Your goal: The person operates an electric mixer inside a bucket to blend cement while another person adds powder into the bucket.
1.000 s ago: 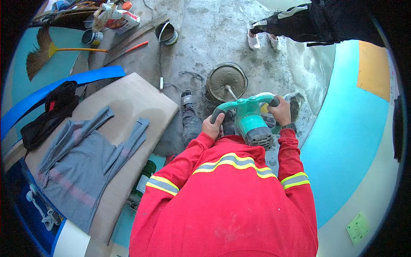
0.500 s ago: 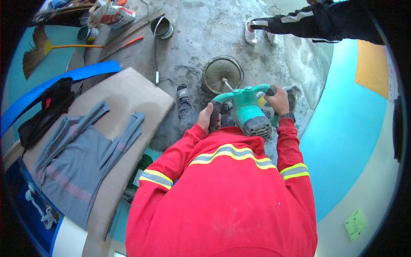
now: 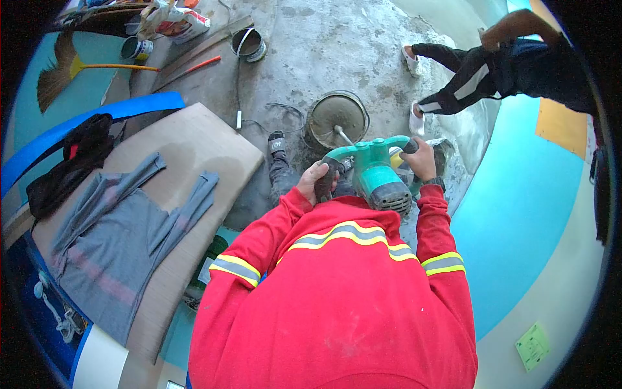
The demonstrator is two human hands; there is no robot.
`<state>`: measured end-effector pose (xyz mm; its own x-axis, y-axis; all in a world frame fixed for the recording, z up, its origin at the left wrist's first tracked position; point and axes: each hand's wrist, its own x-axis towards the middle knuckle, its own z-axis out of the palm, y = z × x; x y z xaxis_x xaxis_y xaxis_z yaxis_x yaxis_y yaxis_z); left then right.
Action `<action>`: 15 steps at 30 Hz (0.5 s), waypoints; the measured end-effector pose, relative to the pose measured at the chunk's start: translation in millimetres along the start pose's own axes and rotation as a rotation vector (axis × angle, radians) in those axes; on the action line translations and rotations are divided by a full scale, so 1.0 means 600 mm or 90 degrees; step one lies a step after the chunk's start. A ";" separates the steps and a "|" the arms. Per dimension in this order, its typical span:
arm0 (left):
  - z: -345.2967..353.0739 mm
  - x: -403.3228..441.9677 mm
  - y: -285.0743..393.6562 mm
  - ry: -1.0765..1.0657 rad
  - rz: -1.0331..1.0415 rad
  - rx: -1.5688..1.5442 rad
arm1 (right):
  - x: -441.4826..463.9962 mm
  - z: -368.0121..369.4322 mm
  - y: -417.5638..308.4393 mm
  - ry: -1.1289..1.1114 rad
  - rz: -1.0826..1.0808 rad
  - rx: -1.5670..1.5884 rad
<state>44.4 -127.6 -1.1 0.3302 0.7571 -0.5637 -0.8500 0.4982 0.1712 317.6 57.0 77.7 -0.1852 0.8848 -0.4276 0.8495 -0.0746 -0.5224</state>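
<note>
A green handheld power mixer [image 3: 377, 170] is held between my two hands. My left hand [image 3: 313, 180] is closed round its dark left grip, and my right hand [image 3: 422, 159] wraps the dark right grip. The mixer's metal shaft [image 3: 342, 135] slants down into a bucket of wet grey mix [image 3: 335, 118] on the floor. The end of the shaft is hidden under the mix. A cable loops on the floor beside the bucket.
Another person [image 3: 479, 68] in dark trousers and white shoes stands at the upper right. A black bucket [image 3: 249, 47], a broom [image 3: 71, 68] and boards lie at the upper left. A grey shirt [image 3: 116, 240] is spread on a wooden board [image 3: 227, 152] at my left.
The other person has stepped, with the feet now wider apart and farther right. My hands keep their hold on the mixer, which has barely shifted.
</note>
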 end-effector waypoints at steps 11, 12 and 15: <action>0.011 -0.002 0.012 -0.077 -0.011 -0.019 | 0.008 0.001 0.008 -0.005 -0.010 -0.028; 0.013 -0.003 0.013 -0.079 -0.014 -0.022 | 0.007 0.000 0.006 0.005 -0.025 -0.029; 0.020 -0.005 0.017 -0.042 -0.010 -0.003 | 0.003 0.000 0.002 0.025 -0.053 -0.023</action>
<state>39.9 -119.8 12.0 0.3705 0.7753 -0.5115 -0.8459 0.5091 0.1589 318.0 58.5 76.1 -0.2372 0.9045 -0.3545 0.8492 0.0158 -0.5278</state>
